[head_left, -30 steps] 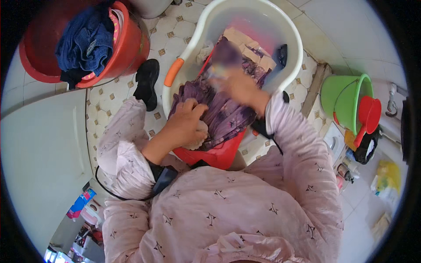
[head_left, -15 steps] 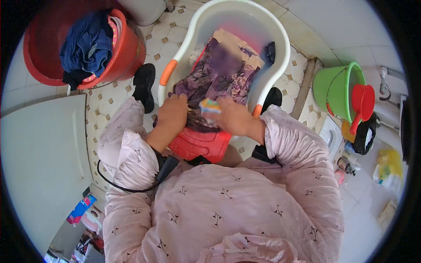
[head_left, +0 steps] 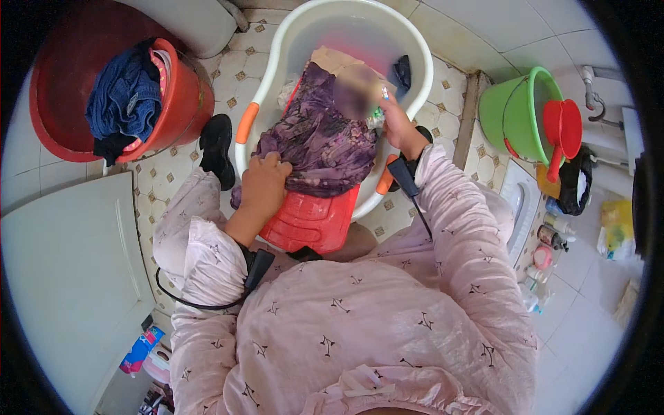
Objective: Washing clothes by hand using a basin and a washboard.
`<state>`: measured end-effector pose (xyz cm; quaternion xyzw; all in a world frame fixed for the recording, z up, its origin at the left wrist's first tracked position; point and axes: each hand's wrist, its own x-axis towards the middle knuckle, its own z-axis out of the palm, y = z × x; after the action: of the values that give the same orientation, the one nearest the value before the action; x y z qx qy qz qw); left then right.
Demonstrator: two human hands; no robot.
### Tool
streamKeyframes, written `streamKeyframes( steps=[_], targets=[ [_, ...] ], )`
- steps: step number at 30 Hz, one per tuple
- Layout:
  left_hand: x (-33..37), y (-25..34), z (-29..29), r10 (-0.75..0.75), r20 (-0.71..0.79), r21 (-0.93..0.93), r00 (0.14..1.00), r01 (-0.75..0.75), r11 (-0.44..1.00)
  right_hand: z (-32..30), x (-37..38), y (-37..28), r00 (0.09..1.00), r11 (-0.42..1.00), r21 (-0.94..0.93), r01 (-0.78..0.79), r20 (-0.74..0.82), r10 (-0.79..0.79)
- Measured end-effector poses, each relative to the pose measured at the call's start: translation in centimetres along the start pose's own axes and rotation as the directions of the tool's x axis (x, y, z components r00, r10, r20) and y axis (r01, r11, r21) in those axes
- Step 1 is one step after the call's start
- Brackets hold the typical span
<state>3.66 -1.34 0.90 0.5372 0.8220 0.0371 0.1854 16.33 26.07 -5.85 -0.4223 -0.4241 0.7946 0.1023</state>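
Observation:
A purple patterned garment (head_left: 321,142) lies spread on a red washboard (head_left: 311,220) that leans into a white oval wash tub (head_left: 277,69). My left hand (head_left: 264,181) presses down on the garment's near left edge. My right hand (head_left: 395,123) is at the tub's right rim, closed around a small scrubbing brush (head_left: 382,97) with a green and white end, resting at the garment's far right side. A blurred patch hides part of the cloth near the brush.
A red bucket (head_left: 181,104) holding blue and dark clothes stands inside a larger red basin at the left. A green bucket (head_left: 515,114) with a red scoop (head_left: 561,128) is at the right. Black shoe (head_left: 216,149) on tiled floor; bottles at right.
My right hand moved from the middle of the garment out to its far right edge with the brush. My left hand slid down to the garment's near left corner.

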Motion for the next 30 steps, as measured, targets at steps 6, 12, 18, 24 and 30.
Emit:
streamKeyframes(
  steps=[6, 12, 18, 24, 30],
  targets=[
    [-0.5, -1.6, -2.1, -0.196, 0.233, -0.712, 0.953, 0.304, 0.633, -1.8, 2.1, 0.7, 0.976, 0.934, 0.297, -0.196, -0.031, 0.215],
    [-1.1, -1.3, -3.3, 0.171, 0.365, -0.921, 0.915, 0.327, 0.214, 0.9, 3.0, -0.2, 0.997, 0.980, -0.195, -0.047, -0.069, 0.034],
    [-0.6, -2.3, -2.3, -0.326, 0.416, -0.909, 0.849, 0.379, -0.174, 2.2, 3.0, -1.4, 0.994, 0.992, -0.064, -0.109, -0.033, 0.107],
    [-1.0, -0.6, -0.4, -0.211, -0.224, -0.392, 0.951, 0.111, 0.913, 0.7, 5.8, 0.2, 0.983, 0.984, -0.156, 0.088, -0.147, -0.111],
    [0.9, -1.6, 0.1, -0.125, -0.087, -0.246, 0.988, 0.101, 0.964, 0.1, 4.7, 0.1, 0.960, 0.975, -0.091, 0.202, -0.178, -0.216]
  ],
)
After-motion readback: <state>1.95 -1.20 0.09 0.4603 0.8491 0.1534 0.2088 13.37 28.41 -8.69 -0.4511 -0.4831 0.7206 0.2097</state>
